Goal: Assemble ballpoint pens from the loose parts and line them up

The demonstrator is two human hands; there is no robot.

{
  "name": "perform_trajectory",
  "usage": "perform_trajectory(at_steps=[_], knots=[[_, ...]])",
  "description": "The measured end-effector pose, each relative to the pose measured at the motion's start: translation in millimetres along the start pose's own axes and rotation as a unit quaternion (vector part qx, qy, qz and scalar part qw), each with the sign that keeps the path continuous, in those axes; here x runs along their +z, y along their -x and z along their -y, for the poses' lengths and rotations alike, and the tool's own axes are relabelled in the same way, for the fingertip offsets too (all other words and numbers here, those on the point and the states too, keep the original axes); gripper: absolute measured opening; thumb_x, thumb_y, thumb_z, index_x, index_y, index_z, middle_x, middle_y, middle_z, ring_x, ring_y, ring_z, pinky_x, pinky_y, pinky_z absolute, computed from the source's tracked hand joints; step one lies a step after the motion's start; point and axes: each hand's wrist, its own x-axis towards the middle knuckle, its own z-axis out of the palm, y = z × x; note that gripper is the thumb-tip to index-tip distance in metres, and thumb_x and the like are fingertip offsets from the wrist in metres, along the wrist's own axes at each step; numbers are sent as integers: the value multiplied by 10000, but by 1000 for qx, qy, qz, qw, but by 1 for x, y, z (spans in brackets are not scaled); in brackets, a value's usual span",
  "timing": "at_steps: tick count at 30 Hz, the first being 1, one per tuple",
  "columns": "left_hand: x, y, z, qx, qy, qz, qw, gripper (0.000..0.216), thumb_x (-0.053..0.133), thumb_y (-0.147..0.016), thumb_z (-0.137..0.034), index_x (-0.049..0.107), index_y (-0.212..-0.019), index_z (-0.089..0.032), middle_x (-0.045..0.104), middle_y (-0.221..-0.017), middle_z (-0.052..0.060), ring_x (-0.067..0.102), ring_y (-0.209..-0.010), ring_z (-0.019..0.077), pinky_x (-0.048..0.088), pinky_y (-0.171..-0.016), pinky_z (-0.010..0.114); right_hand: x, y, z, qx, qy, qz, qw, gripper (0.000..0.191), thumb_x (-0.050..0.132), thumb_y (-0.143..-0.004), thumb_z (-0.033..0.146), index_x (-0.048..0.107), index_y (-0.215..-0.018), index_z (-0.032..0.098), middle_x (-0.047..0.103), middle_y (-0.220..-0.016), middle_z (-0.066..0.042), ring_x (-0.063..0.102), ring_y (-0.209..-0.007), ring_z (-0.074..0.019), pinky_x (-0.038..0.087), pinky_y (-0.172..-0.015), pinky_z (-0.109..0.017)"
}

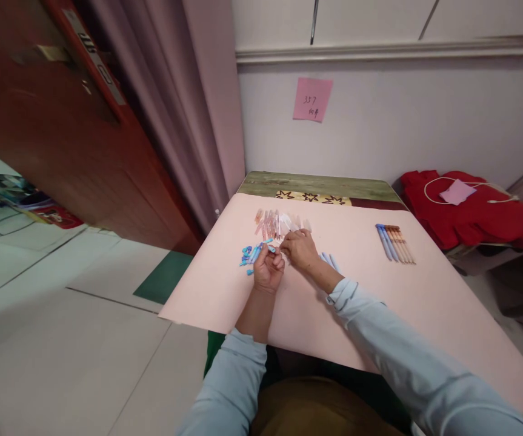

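While a pink sheet [370, 321] covers most of the table [265, 180], a door [125, 163] and curtain [202, 103] stand left. A wall note [313, 100] reads "357". Red cloth [465, 209] lies right, beyond a row of pens [395, 244]. The left hand [269, 270] pinches a blue piece [271, 248] beside blue parts [248, 255], partly blocking them; the right hand [300, 248] has bent fingers, contents undeterminable, near clear tubes [268, 223].

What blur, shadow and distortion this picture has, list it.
Head view: faint shadow along the right sleeve on the pink sheet; head view: red cloth blurred toward the right edge; head view: door stretched and slanting at left.
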Motion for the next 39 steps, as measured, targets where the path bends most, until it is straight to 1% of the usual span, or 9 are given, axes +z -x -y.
perform_trajectory(at_steps=[8, 12, 15, 18, 20, 22, 30, 33, 39], knots=[[4, 2, -1, -35, 29, -5, 999, 262, 477, -951, -267, 573, -746, -137, 487, -641, -10, 339, -426, 16, 300, -381, 118, 2, 8, -1, 5, -1, -33, 999, 176, 549, -877, 203, 717, -826, 205, 676, -912, -51, 535, -936, -199, 179, -1039, -407], [7, 5, -4, -67, 64, 2, 996, 280, 399, -977, -205, 587, -789, -117, 499, -679, 9, 394, -466, 11, 359, -417, 89, -1, 24, 2, 47, -78, -106, 990, 141, 565, -882, 238, 699, -845, 216, 691, -952, -45, 557, -990, -196, 178, -1068, -411], [9, 6, -4, -87, 83, 2, 993, 297, 366, -986, -189, 590, -814, -97, 510, -707, 21, 424, -485, 6, 385, -441, 77, -2, 42, 5, 136, -186, -204, 952, 181, 560, -900, 319, 701, -844, 220, 712, -909, -42, 604, -925, -190, 288, -1019, -394], [11, 7, -3, -98, 79, -9, 992, 301, 356, -989, -194, 585, -820, -96, 516, -722, 25, 432, -494, 11, 399, -441, 84, -3, 57, 5, 209, -296, -294, 884, 227, 594, -873, 403, 705, -845, 208, 718, -855, -38, 632, -839, -191, 424, -878, -346], [12, 7, -2, -108, 76, -15, 991, 308, 351, -994, -216, 579, -825, -95, 511, -719, 20, 426, -485, 10, 395, -432, 84, -5, 61, 4, 223, -342, -336, 849, 231, 628, -846, 418, 708, -842, 202, 716, -833, -29, 642, -805, -186, 461, -815, -325], [13, 7, -2, -119, 80, -13, 990, 316, 341, -1000, -238, 573, -841, -94, 497, -707, 10, 411, -467, 5, 380, -419, 77, -8, 63, 3, 213, -357, -359, 836, 212, 652, -832, 407, 710, -830, 203, 714, -822, -24, 646, -798, -182, 475, -797, -316], [16, 8, 8, -118, 90, -8, 989, 301, 334, -1000, -208, 559, -834, -95, 497, -722, 15, 433, -493, 7, 394, -447, 79, -9, 64, 2, 142, -300, -350, 876, 123, 643, -862, 323, 704, -837, 220, 713, -815, -25, 637, -813, -183, 487, -795, -326], [18, 7, 12, -146, 54, -15, 988, 264, 364, -985, -172, 563, -833, -89, 513, -738, 32, 448, -511, 19, 403, -459, 99, -8, 64, 3, 144, -300, -352, 875, 118, 624, -875, 308, 699, -853, 220, 712, -825, -27, 640, -815, -181, 494, -785, -323], [17, 4, 9, -127, 75, -24, 989, 298, 338, -994, -193, 561, -827, -87, 502, -733, 26, 433, -501, 11, 391, -457, 88, -8, 64, 5, 143, -309, -359, 869, 95, 617, -881, 281, 691, -887, 221, 707, -844, -27, 641, -822, -177, 502, -783, -320]])
